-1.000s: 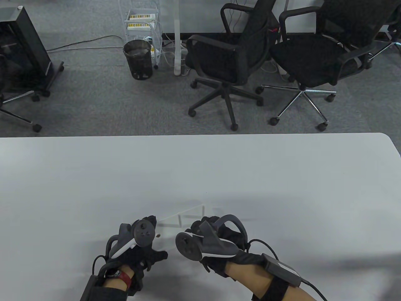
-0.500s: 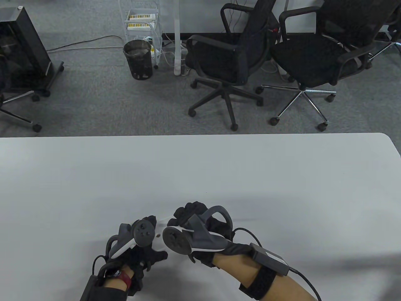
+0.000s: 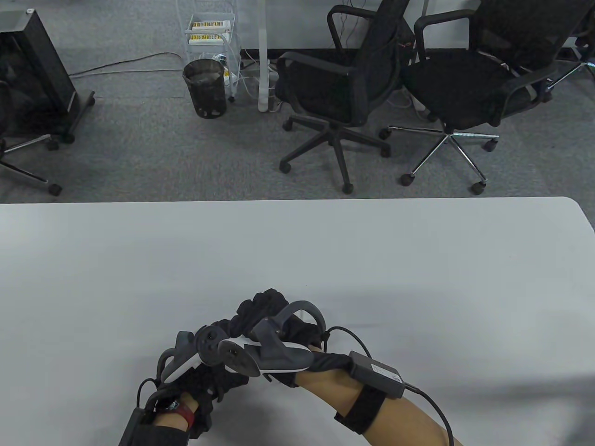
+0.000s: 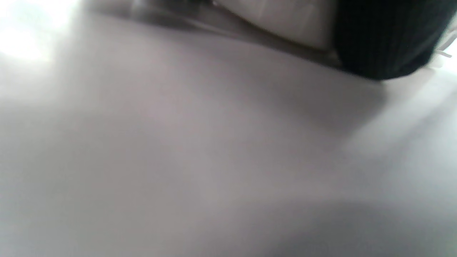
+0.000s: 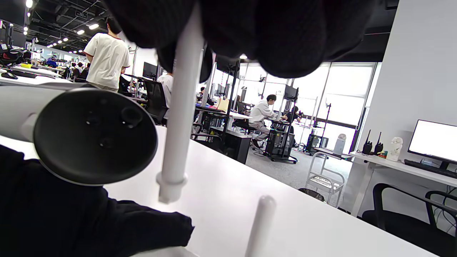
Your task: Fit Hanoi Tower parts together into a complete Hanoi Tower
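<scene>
In the right wrist view my right hand's fingers (image 5: 285, 32) grip a white peg (image 5: 178, 117) by its upper part. The peg hangs upright, its stepped lower end just above the table. A second white peg (image 5: 259, 225) stands upright to its right. In the table view my right hand (image 3: 265, 311) lies over my left hand (image 3: 204, 376) and hides the parts. In the left wrist view a gloved finger (image 4: 385, 35) lies against the white base (image 4: 285, 18), which rests on the table. The left hand's tracker (image 5: 93, 139) is close beside the held peg.
The white table (image 3: 297, 251) stretches away from the hands on all sides. Its far edge (image 3: 288, 200) runs across the middle of the table view. Two black office chairs (image 3: 344, 93) and a bin (image 3: 204, 88) stand on the floor beyond it.
My right hand has moved left and a little away from me, until it overlaps my left hand and covers the white base and pegs. My left hand has stayed in place.
</scene>
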`<state>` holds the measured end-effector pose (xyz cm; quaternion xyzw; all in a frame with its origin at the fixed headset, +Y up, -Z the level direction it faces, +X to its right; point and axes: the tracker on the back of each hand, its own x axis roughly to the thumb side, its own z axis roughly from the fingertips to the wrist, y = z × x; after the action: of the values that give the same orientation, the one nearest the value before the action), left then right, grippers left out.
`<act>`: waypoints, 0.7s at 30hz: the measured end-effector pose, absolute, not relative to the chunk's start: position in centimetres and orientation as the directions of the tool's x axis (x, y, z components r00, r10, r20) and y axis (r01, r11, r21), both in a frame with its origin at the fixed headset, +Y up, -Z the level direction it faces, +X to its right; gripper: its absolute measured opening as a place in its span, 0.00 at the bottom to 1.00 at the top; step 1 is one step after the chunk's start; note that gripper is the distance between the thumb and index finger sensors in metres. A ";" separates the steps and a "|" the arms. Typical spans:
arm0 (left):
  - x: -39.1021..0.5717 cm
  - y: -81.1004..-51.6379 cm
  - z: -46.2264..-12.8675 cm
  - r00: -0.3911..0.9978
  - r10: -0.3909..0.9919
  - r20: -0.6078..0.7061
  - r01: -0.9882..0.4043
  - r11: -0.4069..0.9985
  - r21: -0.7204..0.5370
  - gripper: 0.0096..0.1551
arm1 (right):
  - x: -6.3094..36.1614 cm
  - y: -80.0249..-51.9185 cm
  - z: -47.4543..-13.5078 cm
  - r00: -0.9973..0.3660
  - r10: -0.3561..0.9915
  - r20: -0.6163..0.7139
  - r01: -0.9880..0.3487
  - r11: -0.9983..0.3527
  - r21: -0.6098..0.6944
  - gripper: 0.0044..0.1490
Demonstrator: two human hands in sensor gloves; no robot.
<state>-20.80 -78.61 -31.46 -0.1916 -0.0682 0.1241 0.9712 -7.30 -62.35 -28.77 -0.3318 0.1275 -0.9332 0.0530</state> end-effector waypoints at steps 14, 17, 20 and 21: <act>-20.9 -78.7 -31.4 0.958 0.274 0.083 -0.221 0.892 -0.394 0.75 | -9.9 -65.9 -30.3 -0.735 -0.141 0.664 0.006 -0.980 -0.201 0.26; -20.9 -78.7 -31.5 0.958 0.275 0.083 -0.222 0.891 -0.395 0.75 | -10.6 -67.1 -30.9 -0.732 -0.156 0.663 0.018 -0.978 -0.209 0.26; -21.0 -78.7 -31.4 0.957 0.278 0.082 -0.224 0.890 -0.398 0.75 | -10.4 -67.2 -31.0 -0.730 -0.145 0.667 0.025 -0.982 -0.186 0.26; -21.0 -78.7 -31.4 0.957 0.279 0.082 -0.225 0.889 -0.399 0.75 | -10.5 -67.4 -31.1 -0.731 -0.144 0.667 0.029 -0.983 -0.181 0.25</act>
<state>-20.99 -78.72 -31.44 -0.1963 -0.0687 0.1301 0.9694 -10.46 -67.38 -31.10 -0.3640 0.0792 -0.9269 0.0465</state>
